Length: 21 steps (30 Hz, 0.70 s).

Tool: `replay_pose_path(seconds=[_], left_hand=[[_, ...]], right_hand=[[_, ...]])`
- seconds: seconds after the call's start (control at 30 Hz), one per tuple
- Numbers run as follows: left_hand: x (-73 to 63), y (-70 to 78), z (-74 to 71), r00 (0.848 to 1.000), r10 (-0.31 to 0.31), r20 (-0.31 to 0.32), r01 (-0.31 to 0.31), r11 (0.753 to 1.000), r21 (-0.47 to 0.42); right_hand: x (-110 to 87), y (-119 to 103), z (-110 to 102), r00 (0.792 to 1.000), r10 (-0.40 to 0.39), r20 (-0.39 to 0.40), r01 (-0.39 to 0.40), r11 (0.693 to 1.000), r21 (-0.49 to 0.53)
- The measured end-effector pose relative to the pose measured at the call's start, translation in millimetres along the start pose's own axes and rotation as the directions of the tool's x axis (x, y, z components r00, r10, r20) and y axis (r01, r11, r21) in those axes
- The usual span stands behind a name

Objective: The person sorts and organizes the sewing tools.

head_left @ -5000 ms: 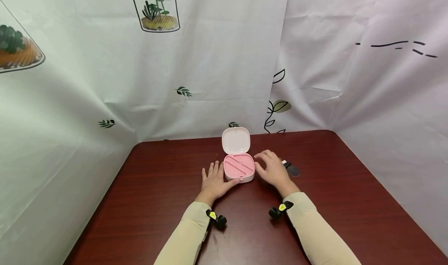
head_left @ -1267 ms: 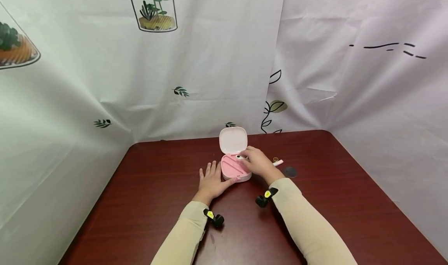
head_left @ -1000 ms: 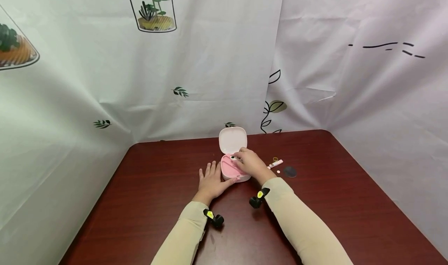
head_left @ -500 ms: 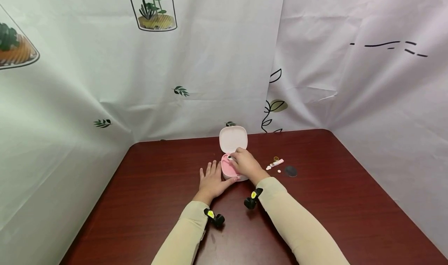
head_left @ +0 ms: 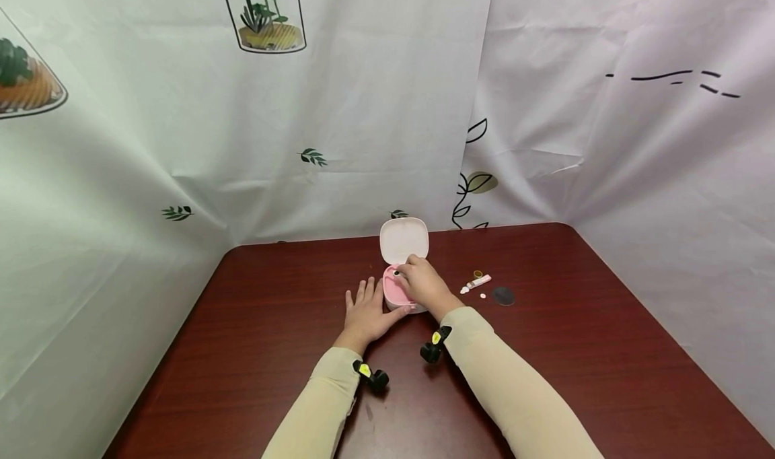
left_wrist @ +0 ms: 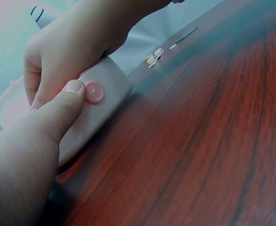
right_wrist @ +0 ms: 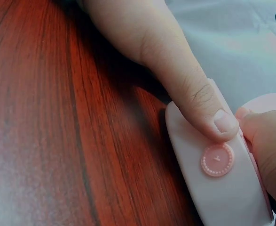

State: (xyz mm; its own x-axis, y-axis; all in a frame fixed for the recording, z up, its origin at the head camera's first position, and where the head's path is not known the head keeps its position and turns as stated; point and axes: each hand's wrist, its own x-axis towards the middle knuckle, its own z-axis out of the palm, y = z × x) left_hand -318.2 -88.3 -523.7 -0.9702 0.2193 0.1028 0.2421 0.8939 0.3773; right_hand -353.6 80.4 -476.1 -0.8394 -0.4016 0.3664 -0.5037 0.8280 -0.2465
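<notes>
A pink-and-white box [head_left: 392, 298] stands on the table with its white lid [head_left: 403, 241] raised at the back. My left hand [head_left: 366, 317] lies spread along its left side, thumb on the front wall beside a round pink button [left_wrist: 95, 92]. My right hand [head_left: 424, 284] reaches over the pink inner tray, fingers bent down into it, pinching a small white piece with a dark round spot [head_left: 396, 272] at the tray's back left. Most of that piece is hidden under the fingers. In the right wrist view the left thumb [right_wrist: 213, 120] rests just above the button.
Right of the box lie a slim pink-and-white piece [head_left: 480, 282], a yellow ring [head_left: 477, 274], a small white dot-like piece [head_left: 482, 296] and a dark grey disc [head_left: 504, 296]. A white printed curtain hangs behind the table's back edge.
My right hand has come from beside the box to over the tray, then slid left with the white piece, slowing lately. The loose pieces at the right are uncovered. My left hand stays put.
</notes>
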Motion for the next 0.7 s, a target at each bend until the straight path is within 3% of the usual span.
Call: replay_pose_path(seconds=[0.4,0.7], left_hand=[[-4.1,3.2,-3.9,1.0,0.002,-0.009,-0.002,1.0,-0.011],[-2.6,3.7,-2.7,1.0,-0.01,0.009,0.01,1.0,0.003]], right_hand=[[1.3,0.3,4.3,0.997,0.074,-0.017,-0.071,0.99,0.123],[-0.9,1.8,4.7,0.998,0.038,-0.056,-0.031,0.992,0.119]])
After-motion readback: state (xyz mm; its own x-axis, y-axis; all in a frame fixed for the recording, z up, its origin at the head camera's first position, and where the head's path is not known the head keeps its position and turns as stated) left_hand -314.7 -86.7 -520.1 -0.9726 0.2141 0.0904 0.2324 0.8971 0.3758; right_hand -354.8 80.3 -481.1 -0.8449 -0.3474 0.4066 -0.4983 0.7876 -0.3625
